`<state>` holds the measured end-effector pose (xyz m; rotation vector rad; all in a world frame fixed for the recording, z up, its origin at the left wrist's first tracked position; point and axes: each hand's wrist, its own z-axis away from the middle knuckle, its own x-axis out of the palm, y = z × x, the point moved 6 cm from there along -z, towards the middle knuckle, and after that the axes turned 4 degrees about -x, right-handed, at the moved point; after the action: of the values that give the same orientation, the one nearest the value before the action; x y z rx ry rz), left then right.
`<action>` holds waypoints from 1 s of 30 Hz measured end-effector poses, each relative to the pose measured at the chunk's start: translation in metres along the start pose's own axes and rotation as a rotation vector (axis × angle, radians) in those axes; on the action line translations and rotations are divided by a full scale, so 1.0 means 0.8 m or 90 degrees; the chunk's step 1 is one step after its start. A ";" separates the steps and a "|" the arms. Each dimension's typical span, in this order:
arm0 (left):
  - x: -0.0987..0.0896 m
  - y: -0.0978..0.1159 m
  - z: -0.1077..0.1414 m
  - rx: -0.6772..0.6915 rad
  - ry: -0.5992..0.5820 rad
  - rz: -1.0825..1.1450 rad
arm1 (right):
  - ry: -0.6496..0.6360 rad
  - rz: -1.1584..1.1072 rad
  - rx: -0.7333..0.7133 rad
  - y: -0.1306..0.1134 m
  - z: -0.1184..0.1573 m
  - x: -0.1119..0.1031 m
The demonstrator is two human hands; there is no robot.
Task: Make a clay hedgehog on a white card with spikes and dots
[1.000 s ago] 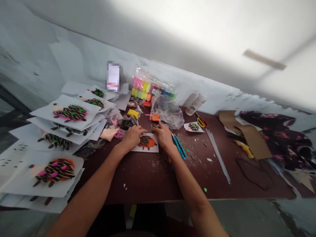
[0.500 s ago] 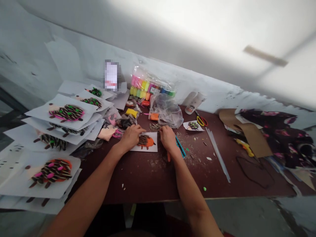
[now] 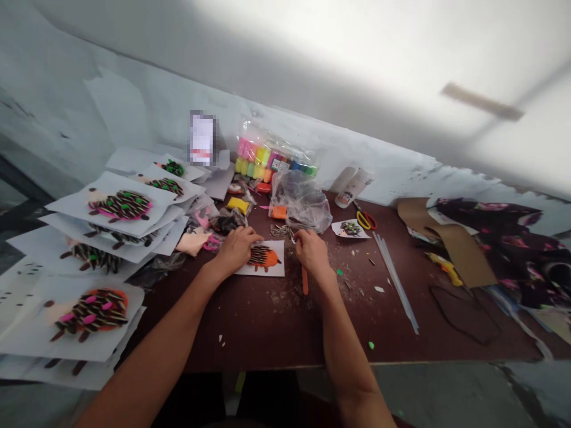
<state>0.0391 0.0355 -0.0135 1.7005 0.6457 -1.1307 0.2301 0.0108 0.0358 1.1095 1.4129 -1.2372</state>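
A white card [image 3: 272,270] lies on the table with an orange clay hedgehog [image 3: 270,257] on it, its back partly set with rows of striped sunflower seeds. My left hand [image 3: 236,248] rests on the card's left part, fingers stretched over its upper edge and covering some of the picture. Just right of the card, my right hand [image 3: 312,254] is pinched closed around a small pale piece that looks like a sunflower seed. Near those fingertips is a small heap of sunflower seeds [image 3: 280,230]. An orange stick [image 3: 305,279] lies beneath the right hand.
Stacked hedgehog cards [image 3: 71,205] fill the left side. Behind are clay packs [image 3: 256,160], a plastic bag [image 3: 301,202] and a cup [image 3: 354,187]. Scissors [image 3: 366,220], a small card [image 3: 350,229], glue sticks [image 3: 397,282] and a yellow glue gun [image 3: 445,268] lie rightward.
My right hand has shifted slightly right and down, away from the seed heap, with its fingertips pinched. My left hand stays on the card.
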 end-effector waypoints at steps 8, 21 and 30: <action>-0.003 0.002 0.001 0.006 0.002 0.009 | -0.052 0.018 -0.026 -0.013 -0.002 0.018; -0.001 -0.001 0.000 0.013 0.016 0.024 | 0.067 -0.218 -0.116 -0.020 0.015 0.020; -0.002 -0.001 0.001 0.004 0.011 0.021 | 0.055 -0.279 -0.153 -0.034 0.030 0.033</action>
<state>0.0377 0.0351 -0.0121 1.7209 0.6227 -1.0968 0.2004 -0.0139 0.0125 0.7152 1.8842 -1.2840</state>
